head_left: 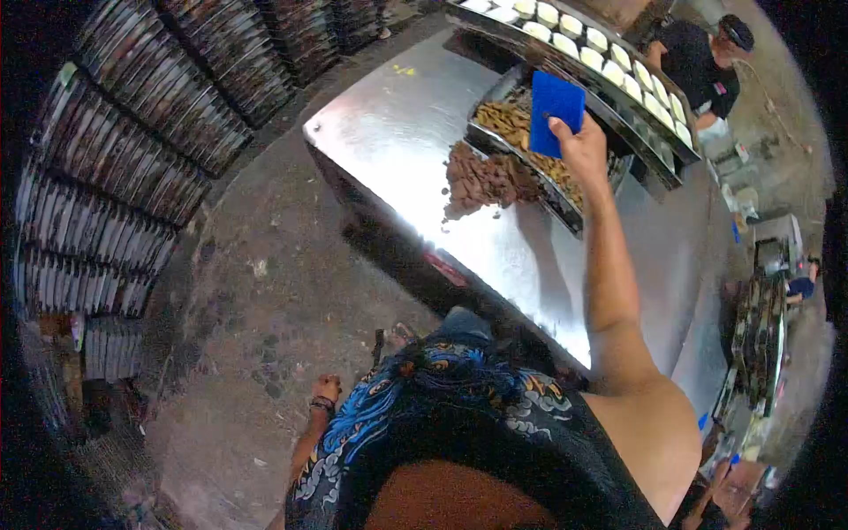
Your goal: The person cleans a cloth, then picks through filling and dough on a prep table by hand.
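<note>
My right hand (pixel 583 150) is closed round a flat blue dough scraper (pixel 556 115), held above a metal tray (pixel 565 212) of light-brown pieces (pixel 508 124). Just left of this tray, a crumbly heap of brown dough (pixel 486 181) lies directly on the steel table (pixel 380 124). My left hand (pixel 327 389) hangs low by my side over the floor, away from the table. Its fingers look curled in, with nothing visible in them, and bands circle the wrist.
A long tray (pixel 592 57) of pale round pieces stands at the table's far side. Racks of stacked metal trays (pixel 132 159) line the left. A person in black (pixel 698 66) is beyond the table at upper right. More metal trays (pixel 755 344) stand at right.
</note>
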The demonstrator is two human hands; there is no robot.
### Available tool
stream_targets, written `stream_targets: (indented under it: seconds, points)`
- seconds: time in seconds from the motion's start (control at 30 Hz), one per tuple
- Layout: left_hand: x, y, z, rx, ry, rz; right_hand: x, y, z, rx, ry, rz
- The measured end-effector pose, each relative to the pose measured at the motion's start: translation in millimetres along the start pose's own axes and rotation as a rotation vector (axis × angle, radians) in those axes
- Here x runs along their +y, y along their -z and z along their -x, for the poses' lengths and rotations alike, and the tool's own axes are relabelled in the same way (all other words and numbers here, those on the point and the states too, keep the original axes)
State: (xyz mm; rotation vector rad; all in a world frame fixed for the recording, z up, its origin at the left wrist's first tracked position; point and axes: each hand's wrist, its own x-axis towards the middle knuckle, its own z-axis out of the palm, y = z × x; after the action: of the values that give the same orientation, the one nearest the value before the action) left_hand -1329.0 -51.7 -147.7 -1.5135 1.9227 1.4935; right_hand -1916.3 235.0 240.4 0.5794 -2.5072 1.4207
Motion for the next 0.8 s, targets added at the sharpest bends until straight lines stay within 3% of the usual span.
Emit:
stream_targets:
  seconds: [0.1,0.23,0.33,0.37,0.4,0.47,0.53,0.63,0.73,0.8]
  points:
    - [-11,2,-49,-0.050,-0.059,0.089,5,41,14,-0.024,0.191,0.420]
    - [2,1,-72,-0.067,-0.093,0.171,-6,55,31,-0.354,0.073,0.557]
    - [84,-22,-56,-0.009,-0.082,0.085,12,39,32,-0.359,0.221,0.661]
    - [92,-31,-58,-0.001,-0.094,0.011,10,30,32,-0.467,0.101,0.651]
    - [101,-35,-62,0.008,-0.110,-0.066,24,18,35,-0.494,0.125,0.646]
    - [172,-48,-14,-0.002,-0.146,-0.042,61,-8,43,-0.539,0.176,0.643]
    - [210,-72,13,-0.026,-0.180,-0.003,48,1,36,-0.497,0.230,0.573]
    - [198,-92,30,-0.027,-0.222,0.024,5,23,21,-0.419,0.194,0.462]
    - [163,-104,25,-0.002,-0.252,0.012,54,-12,26,-0.541,0.254,0.610]
    - [135,-101,25,0.000,-0.217,0.049,45,-6,14,-0.570,0.285,0.610]
